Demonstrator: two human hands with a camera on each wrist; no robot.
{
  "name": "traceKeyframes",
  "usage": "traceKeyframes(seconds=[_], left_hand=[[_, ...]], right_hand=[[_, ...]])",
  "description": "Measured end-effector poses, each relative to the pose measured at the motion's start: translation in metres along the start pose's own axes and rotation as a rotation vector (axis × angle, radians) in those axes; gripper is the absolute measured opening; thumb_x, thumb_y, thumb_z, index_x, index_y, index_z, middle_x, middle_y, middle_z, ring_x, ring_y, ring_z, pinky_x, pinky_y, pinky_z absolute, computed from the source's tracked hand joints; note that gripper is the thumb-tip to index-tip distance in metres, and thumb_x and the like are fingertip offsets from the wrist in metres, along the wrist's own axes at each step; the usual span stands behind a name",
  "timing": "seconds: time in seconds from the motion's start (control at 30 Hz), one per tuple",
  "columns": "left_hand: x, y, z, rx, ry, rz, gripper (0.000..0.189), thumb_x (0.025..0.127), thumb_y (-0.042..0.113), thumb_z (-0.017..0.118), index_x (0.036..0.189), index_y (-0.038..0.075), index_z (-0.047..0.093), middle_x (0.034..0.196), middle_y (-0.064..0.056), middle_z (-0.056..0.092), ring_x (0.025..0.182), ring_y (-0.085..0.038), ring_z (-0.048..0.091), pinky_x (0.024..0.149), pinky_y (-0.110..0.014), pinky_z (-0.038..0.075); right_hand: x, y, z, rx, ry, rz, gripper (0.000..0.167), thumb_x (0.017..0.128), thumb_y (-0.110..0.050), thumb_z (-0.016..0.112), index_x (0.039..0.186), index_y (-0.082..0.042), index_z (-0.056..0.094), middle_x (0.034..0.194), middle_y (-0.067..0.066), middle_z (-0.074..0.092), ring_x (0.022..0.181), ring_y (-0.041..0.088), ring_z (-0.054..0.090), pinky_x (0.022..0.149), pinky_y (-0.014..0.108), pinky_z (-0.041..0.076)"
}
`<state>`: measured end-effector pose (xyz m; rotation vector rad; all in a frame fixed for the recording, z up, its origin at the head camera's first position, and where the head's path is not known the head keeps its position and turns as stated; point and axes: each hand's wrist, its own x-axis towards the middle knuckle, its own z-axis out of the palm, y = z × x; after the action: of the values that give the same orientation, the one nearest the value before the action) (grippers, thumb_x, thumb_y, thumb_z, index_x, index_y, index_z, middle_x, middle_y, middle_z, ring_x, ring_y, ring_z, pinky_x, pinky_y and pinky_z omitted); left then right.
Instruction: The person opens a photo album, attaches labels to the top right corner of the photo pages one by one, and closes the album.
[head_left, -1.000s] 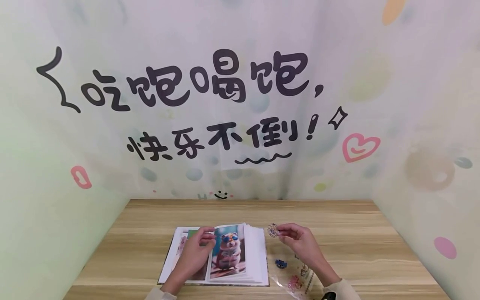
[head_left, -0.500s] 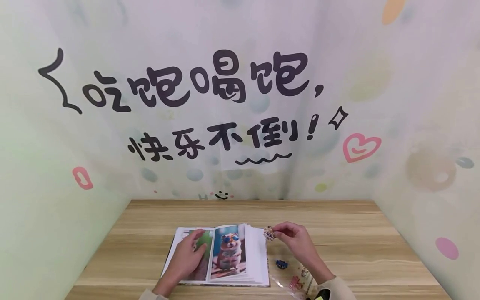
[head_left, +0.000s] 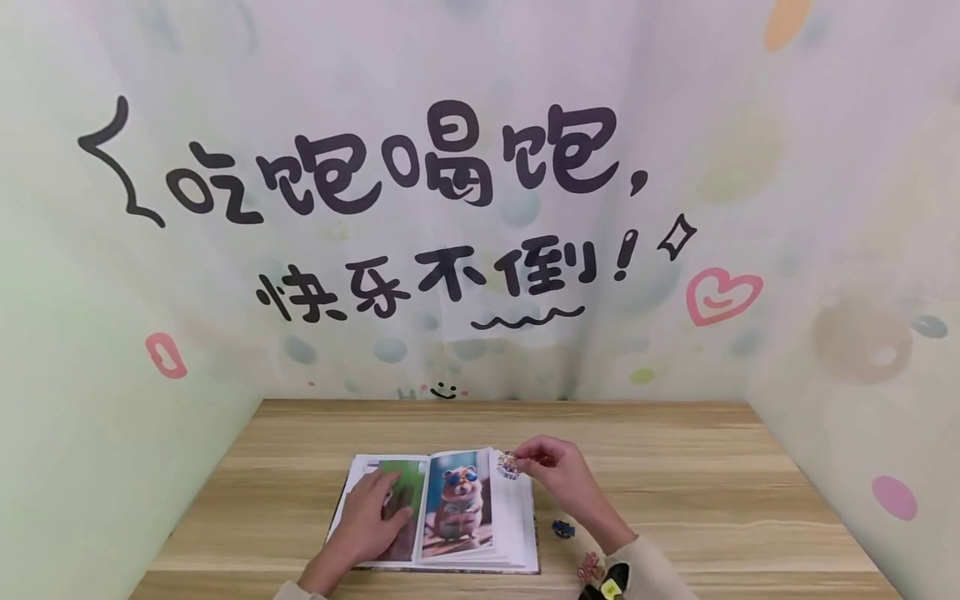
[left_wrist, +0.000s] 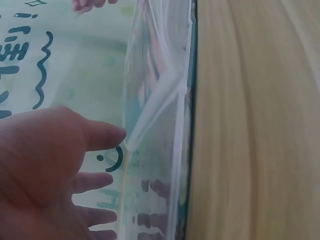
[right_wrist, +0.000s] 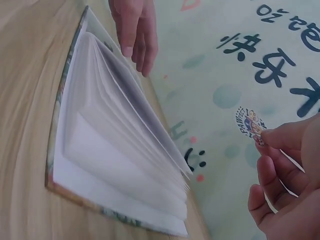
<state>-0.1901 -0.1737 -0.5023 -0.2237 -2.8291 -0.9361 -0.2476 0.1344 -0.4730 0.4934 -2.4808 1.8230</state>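
Note:
A photo album (head_left: 517, 521) lies spread on the table. Its right page shows a picture of a hamster in blue sunglasses (head_left: 459, 500); the left page has a greenish picture (head_left: 408, 479), partly covered by my left hand (head_left: 367, 518). That hand rests over the left page with fingers extended; in the left wrist view the thumb reaches to the clear page sleeve (left_wrist: 145, 107). My right hand (head_left: 566, 479) pinches a small printed sticker (right_wrist: 248, 122) by its edge, between thumb and forefinger. In the head view the sticker overlaps the album's upper right corner.
On the wood-grain table (head_left: 712, 483), right of the album, lie a small dark blue piece (head_left: 563, 529) and a pink one (head_left: 590, 566). A black band with a yellow patch (head_left: 609, 586) is at the right wrist. A printed curtain (head_left: 420, 358) hangs behind.
My right hand has carried the sticker left, from beside the album to its upper right corner. My left hand has drawn back from the middle of the album onto the left page.

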Motion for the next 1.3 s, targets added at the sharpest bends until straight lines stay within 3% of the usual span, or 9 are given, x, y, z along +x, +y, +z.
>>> traceKeyframes(seconds=[0.23, 0.33, 0.5, 0.7, 0.97, 1.3], left_hand=[[-0.002, -0.003, 0.0, 0.06, -0.166, -0.081, 0.071, 0.084, 0.036, 0.075, 0.139, -0.001, 0.05, 0.147, -0.039, 0.032, 0.139, -0.056, 0.025, 0.105, -0.078, 0.017], [-0.002, -0.004, 0.002, 0.058, -0.197, -0.088, 0.075, 0.083, 0.039, 0.076, 0.141, 0.0, 0.048, 0.149, -0.039, 0.03, 0.14, -0.056, 0.022, 0.105, -0.078, 0.014], [-0.005, -0.006, 0.005, 0.068, -0.239, -0.087, 0.078, 0.088, 0.041, 0.07, 0.145, -0.003, 0.042, 0.153, -0.04, 0.021, 0.142, -0.057, 0.015, 0.107, -0.078, 0.008], [-0.005, -0.01, 0.006, 0.109, -0.346, -0.127, 0.084, 0.094, 0.055, 0.056, 0.153, 0.0, 0.031, 0.158, -0.038, 0.006, 0.147, -0.053, 0.004, 0.111, -0.073, 0.002], [-0.001, -0.031, 0.021, 0.149, -0.378, -0.129, 0.093, 0.091, 0.073, 0.044, 0.155, 0.007, 0.029, 0.162, -0.031, 0.004, 0.15, -0.045, -0.001, 0.113, -0.07, 0.002], [0.0, -0.035, 0.021, 0.153, -0.402, -0.143, 0.101, 0.088, 0.081, 0.035, 0.157, 0.008, 0.024, 0.163, -0.028, 0.0, 0.151, -0.042, -0.006, 0.114, -0.067, -0.002]], right_hand=[[0.011, -0.025, 0.037, -0.047, -0.059, -0.088, 0.008, 0.087, 0.0, 0.072, 0.094, -0.003, 0.071, 0.089, 0.01, 0.071, 0.074, 0.013, 0.059, 0.065, 0.021, 0.049], [0.017, -0.029, 0.052, -0.067, -0.087, -0.113, 0.006, 0.087, -0.004, 0.073, 0.093, -0.007, 0.072, 0.087, 0.005, 0.071, 0.072, 0.011, 0.058, 0.064, 0.021, 0.048], [0.029, -0.034, 0.074, -0.051, -0.117, -0.113, 0.004, 0.087, -0.006, 0.074, 0.091, -0.007, 0.073, 0.084, 0.004, 0.07, 0.07, 0.008, 0.057, 0.062, 0.021, 0.049], [0.042, -0.038, 0.096, -0.008, -0.148, -0.077, 0.003, 0.088, -0.008, 0.073, 0.091, -0.006, 0.072, 0.083, 0.004, 0.069, 0.071, 0.009, 0.059, 0.062, 0.022, 0.05], [0.056, -0.032, 0.117, -0.03, -0.145, 0.024, 0.005, 0.088, -0.005, 0.072, 0.09, -0.009, 0.073, 0.08, -0.002, 0.067, 0.07, 0.009, 0.058, 0.062, 0.023, 0.049], [0.072, -0.013, 0.137, -0.019, -0.118, 0.086, 0.008, 0.085, 0.0, 0.072, 0.085, -0.008, 0.072, 0.077, -0.001, 0.066, 0.071, 0.014, 0.06, 0.062, 0.024, 0.048]])
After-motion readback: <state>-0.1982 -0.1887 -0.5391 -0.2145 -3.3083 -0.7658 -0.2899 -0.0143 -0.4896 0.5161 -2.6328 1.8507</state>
